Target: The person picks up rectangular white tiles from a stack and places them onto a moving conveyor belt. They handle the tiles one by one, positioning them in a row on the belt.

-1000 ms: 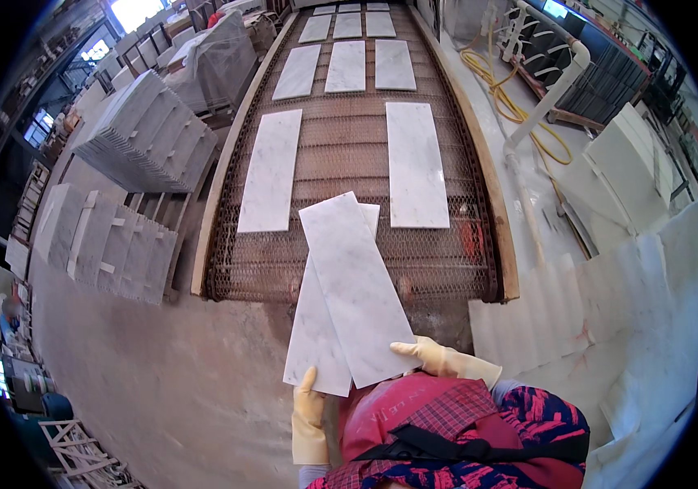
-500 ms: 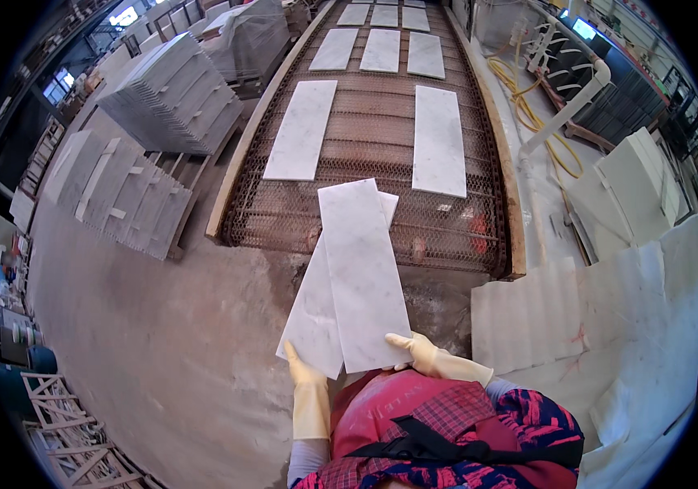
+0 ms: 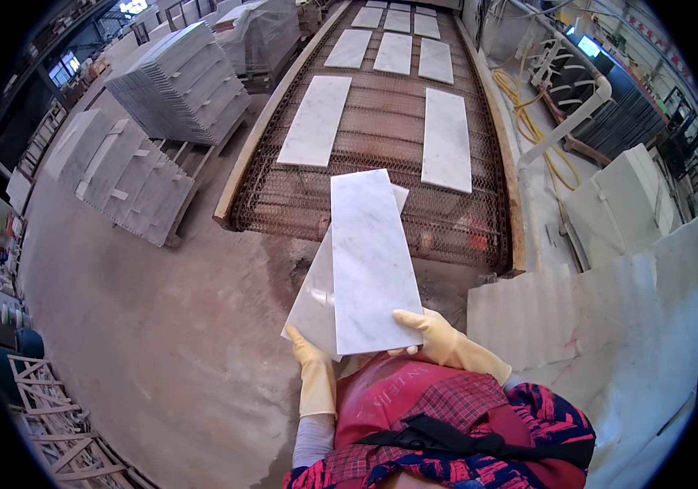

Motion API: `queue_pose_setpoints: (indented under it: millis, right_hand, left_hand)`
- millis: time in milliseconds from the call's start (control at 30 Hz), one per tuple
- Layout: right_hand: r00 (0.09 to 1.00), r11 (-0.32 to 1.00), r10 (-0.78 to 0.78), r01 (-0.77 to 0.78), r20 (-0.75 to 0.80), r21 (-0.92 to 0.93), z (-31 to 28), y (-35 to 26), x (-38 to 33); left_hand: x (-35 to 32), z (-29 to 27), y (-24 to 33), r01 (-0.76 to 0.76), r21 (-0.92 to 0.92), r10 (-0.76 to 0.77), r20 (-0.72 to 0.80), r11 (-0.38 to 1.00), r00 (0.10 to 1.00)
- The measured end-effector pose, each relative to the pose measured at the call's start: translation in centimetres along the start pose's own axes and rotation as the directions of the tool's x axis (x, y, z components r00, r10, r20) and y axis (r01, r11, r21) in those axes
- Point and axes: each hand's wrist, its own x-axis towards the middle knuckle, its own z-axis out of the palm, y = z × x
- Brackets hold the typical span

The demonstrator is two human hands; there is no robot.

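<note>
Tiles (image 3: 375,253) cross, nearer outer corners between gloved fingers (image 3: 408,318).

Slabs in hands: two, upper slab (image 3: 373,261) and lower slab (image 3: 313,306). Gloved hands: two, left hand (image 3: 308,352) and right hand (image 3: 432,332). Conveyor (image 3: 296,198): one. Conveyor slabs, counted from end nearest me: first row (image 3: 314,121), two; second row (image 3: 393,53), three; third row (image 3: 396,20), three; farther row, three visible. Nearest slab stacks (image 3: 182,81) at left: two.
</note>
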Motion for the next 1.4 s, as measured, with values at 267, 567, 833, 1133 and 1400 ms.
queue_pose_setpoints:
  millis: [267,567,833,1133,1400]
  right_hand:
    - [0.995,0.981,-0.065,0.049,-0.082,-0.186,0.0,-5.9,-3.3]
    - [0.934,0.881,-0.348,0.294,-0.086,-0.37,-1.3,-16.6,5.8]
    - [0.881,0.884,-0.446,0.405,-0.157,-0.234,-3.0,-28.9,22.7]
    - [0.9,0.908,-0.414,0.397,-0.134,-0.136,-7.9,-31.0,36.2]
    - [0.903,0.972,-0.233,0.227,-0.36,-0.06,-9.9,-29.3,38.4]
  left_hand:
    - [-2.9,0.4,1.1,0.05,0.02,-0.053,0.159,0.999,0.986]
    - [-3.2,-2.6,1.1,0.111,0.038,-0.113,0.041,0.993,0.993]
    - [-1.6,-2.9,-0.3,0.168,0.136,-0.161,-0.063,0.976,0.985]
    - [-3.2,3.6,0.3,0.159,0.237,-0.11,-0.207,0.958,0.972]
    - [-4.3,4.8,0.0,0.18,0.294,-0.1,-0.267,0.939,0.958]
